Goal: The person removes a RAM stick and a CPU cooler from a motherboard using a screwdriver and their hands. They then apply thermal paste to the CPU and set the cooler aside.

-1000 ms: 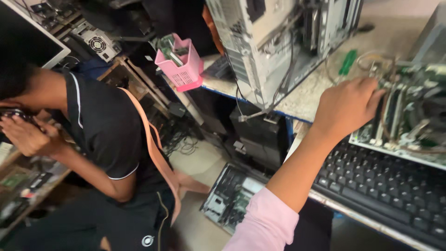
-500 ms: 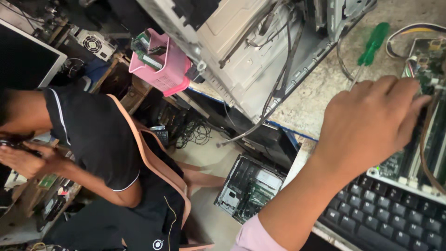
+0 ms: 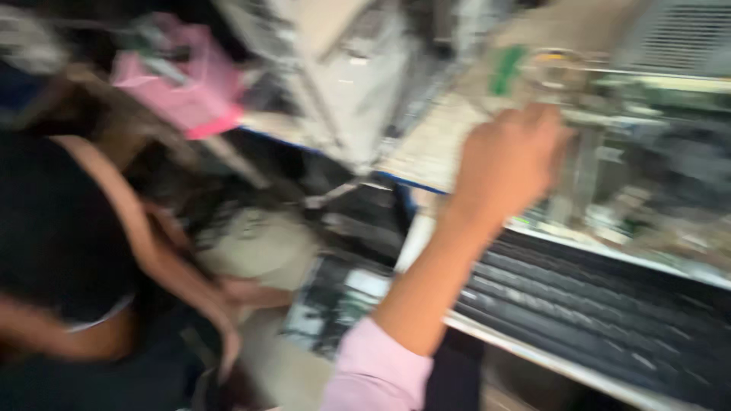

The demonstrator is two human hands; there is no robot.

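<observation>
The picture is heavily blurred by motion. My left hand [image 3: 509, 164], in a pink sleeve, reaches up and right to the near edge of a green circuit board [image 3: 647, 152] on the bench. Its fingers are curled against the board, and the blur hides whether they grip anything. A black keyboard [image 3: 609, 297] lies just below the hand and forearm. A green-handled screwdriver [image 3: 506, 70] lies on the bench just above the hand. My right hand is out of view.
A grey computer case [image 3: 343, 84] stands on the bench left of the hand. A pink container [image 3: 186, 84] sits further left. Another person in a dark shirt [image 3: 61, 228] crouches at lower left. An open computer chassis [image 3: 335, 304] lies on the floor.
The camera has swung sharply and the view has gone blurred. My left hand stays at the board's edge, and the person at left now sits nearer the frame's edge.
</observation>
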